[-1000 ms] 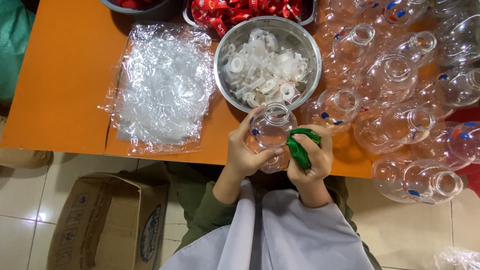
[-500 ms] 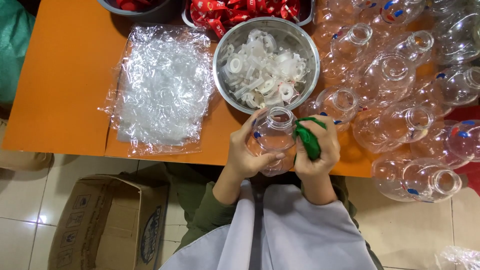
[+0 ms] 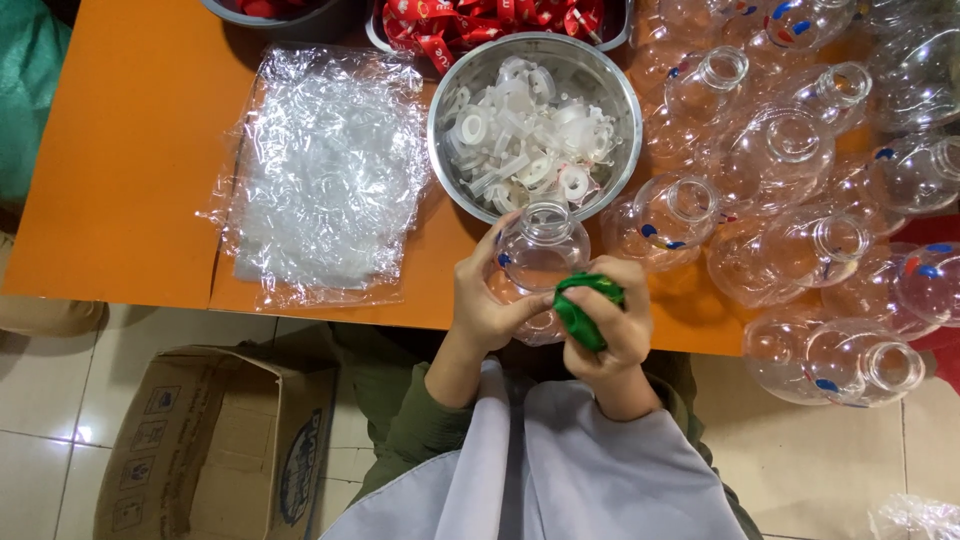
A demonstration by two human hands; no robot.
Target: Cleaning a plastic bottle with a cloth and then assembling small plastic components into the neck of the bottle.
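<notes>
Green cap (image 3: pixel 588 308) shifted lower against clear round jar (image 3: pixel 540 262), just below steel bowl (image 3: pixel 534 125). Left hand (image 3: pixel 485 295) fingers clasp jar shoulder; right hand (image 3: pixel 612 335) fingers pinch cap. Jar likely light, thin-walled, slippery: hold at neck.

The table (image 3: pixel 120 170) was orange. At twelve o'clock a silver steel bowl (image 3: pixel 615 95) held white plastic rings (image 3: pixel 525 150). The clear bottle (image 3: pixel 540 250) carried blue spots; the cloth (image 3: pixel 585 305) on it was green. At seven o'clock sat a brown cardboard box (image 3: pixel 210 450).

L hand (image 3: pixel 487 300) holds clear jar (image 3: pixel 540 250), R hand (image 3: pixel 612 335) grips green piece (image 3: pixel 585 305).
</notes>
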